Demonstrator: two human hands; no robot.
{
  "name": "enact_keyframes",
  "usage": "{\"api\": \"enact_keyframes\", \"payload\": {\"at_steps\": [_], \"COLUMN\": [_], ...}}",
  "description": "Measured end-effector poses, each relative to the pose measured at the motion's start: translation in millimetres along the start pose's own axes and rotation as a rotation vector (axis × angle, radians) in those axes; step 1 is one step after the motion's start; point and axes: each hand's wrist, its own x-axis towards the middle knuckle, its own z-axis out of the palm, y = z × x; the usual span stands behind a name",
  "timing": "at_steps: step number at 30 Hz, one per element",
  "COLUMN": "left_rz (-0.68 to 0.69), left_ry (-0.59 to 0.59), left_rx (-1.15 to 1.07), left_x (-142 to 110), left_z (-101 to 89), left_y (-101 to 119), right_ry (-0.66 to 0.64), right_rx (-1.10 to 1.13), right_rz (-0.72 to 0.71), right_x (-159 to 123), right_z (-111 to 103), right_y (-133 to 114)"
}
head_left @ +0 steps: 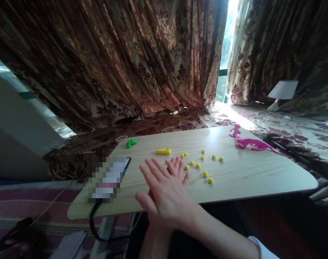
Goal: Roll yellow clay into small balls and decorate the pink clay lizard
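My right hand [164,196] lies palm down on top of my left hand [178,165], both over the near edge of the light wooden tabletop [260,172]. The fingers of both hands are stretched out flat, and only the left fingertips show past the right hand. Whether anything lies between the palms is hidden. Just right of the hands are several small yellow clay balls [198,166]. A yellow clay roll [164,151] lies behind the fingertips.
A green clay piece [131,142] sits at the table's far left. A pink clay figure [252,144] lies at the far right. A blurred flat object [107,178] with a black cable rests left of my hands. Patterned curtains [126,64] and a white lamp [282,92] stand behind.
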Motion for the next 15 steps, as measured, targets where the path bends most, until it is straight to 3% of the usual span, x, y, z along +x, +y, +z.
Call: {"api": "enact_keyframes", "payload": {"at_steps": [2, 4, 7, 10, 13, 15], "left_rz": [-0.085, -0.103, 0.016, 0.075, -0.080, -0.150], "left_ry": [-0.049, -0.057, 0.036, 0.098, 0.053, 0.031], "left_rx": [-0.059, -0.059, 0.021, 0.047, -0.049, -0.128], "left_x": [-0.8, 1.5, 10.7, 17.1, 20.4, 28.2], "left_z": [-2.7, -8.6, -14.9, -13.8, -12.2, -14.3], "left_y": [1.0, 8.3, 15.6, 10.3, 13.0, 25.9], "right_ry": [0.027, -0.006, -0.139, -0.134, -0.073, -0.096], "right_rx": [-0.029, -0.047, 0.000, 0.028, -0.006, -0.020], "right_rz": [0.089, 0.068, -0.126, -0.097, 0.064, 0.052], "right_x": [8.6, 6.9, -2.1, 7.9, 30.0, 37.9], "right_z": [-3.5, -5.3, -2.8, -0.2, -0.3, 1.1], "right_y": [11.8, 18.7, 12.8, 7.4, 16.8, 22.0]}}
